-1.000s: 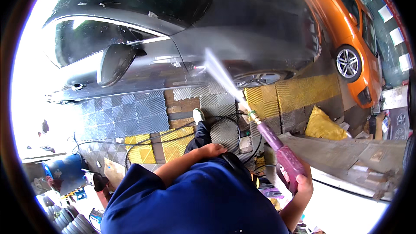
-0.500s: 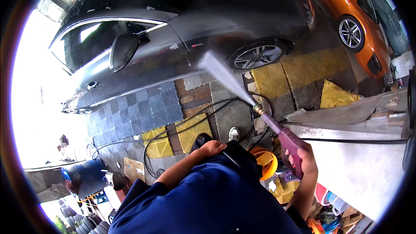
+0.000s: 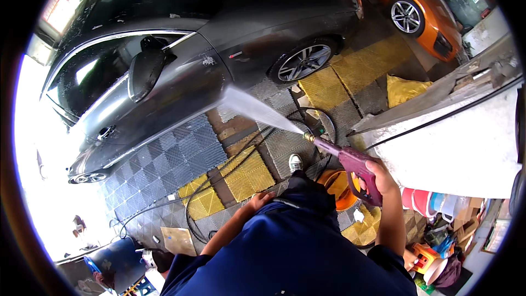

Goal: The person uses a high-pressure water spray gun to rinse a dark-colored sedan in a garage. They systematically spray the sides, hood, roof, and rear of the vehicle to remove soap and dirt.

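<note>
My right hand (image 3: 381, 178) is wrapped round the grip of a purple pressure-washer gun (image 3: 356, 165). Its brass-coloured nozzle points up and left. A white fan of water (image 3: 260, 111) leaves the nozzle and strikes the lower side of a dark grey car (image 3: 189, 85), between door and front wheel. Beside my waist, my left hand (image 3: 260, 202) has curled fingers against my dark trousers (image 3: 309, 189); what it grips, if anything, is hidden. The car's side mirror (image 3: 145, 74) and front wheel (image 3: 305, 62) face me.
A black hose (image 3: 219, 165) loops over grey and yellow floor tiles (image 3: 246, 173). By my right leg stands an orange bucket (image 3: 344, 200). A white wall-like block (image 3: 438, 151) is on my right, with a yellow bag (image 3: 405, 90) beyond it. Behind is an orange car (image 3: 433, 8).
The gun has swung slightly left, and its spray has moved from near the front wheel arch toward the lower door edge. My view has shifted; my left hand remains by my waist.
</note>
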Demonstrator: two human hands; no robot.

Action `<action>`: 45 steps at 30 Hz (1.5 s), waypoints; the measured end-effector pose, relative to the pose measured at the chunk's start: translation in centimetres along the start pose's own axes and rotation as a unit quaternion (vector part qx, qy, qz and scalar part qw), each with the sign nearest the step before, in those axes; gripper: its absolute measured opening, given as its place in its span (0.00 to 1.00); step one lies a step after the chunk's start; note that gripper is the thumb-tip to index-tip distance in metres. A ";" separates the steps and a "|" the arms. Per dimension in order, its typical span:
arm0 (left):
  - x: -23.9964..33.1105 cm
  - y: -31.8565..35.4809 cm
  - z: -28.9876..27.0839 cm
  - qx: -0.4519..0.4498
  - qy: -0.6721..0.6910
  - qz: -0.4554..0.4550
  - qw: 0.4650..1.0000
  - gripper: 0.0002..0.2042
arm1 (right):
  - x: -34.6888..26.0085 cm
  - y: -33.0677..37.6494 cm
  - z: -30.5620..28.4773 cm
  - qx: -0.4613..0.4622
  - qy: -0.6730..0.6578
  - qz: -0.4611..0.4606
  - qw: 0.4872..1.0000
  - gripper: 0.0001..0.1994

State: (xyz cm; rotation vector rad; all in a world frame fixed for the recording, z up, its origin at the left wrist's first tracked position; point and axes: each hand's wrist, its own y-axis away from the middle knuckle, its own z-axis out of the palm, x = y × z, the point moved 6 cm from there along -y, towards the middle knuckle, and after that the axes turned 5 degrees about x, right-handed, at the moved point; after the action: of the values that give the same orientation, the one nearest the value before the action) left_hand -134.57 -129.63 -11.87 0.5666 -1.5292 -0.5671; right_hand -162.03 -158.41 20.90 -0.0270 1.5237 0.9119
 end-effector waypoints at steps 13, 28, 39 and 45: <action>0.5 0.2 -1.8 0.006 -0.003 0.048 0.999 0.29 | -5.9 8.3 -14.7 0.405 -0.065 -0.086 0.908 0.34; 0.3 -8.3 -2.8 -0.111 -0.222 0.147 0.957 0.22 | -0.3 6.6 -22.6 0.427 -0.247 -0.034 0.869 0.32; -3.0 -11.4 -2.1 -0.014 -0.132 -0.034 0.991 0.27 | -1.9 3.6 -24.2 0.338 -0.200 -0.016 0.920 0.32; 3.7 -8.1 3.1 0.018 -0.165 -0.074 0.983 0.32 | -8.8 0.2 -13.4 0.214 -0.100 -0.163 0.958 0.42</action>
State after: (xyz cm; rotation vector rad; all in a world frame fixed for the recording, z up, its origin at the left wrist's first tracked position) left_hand -137.73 -138.08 -14.55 0.6406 -1.8229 -0.7781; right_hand -171.48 -169.84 26.94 0.1210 1.4441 0.3015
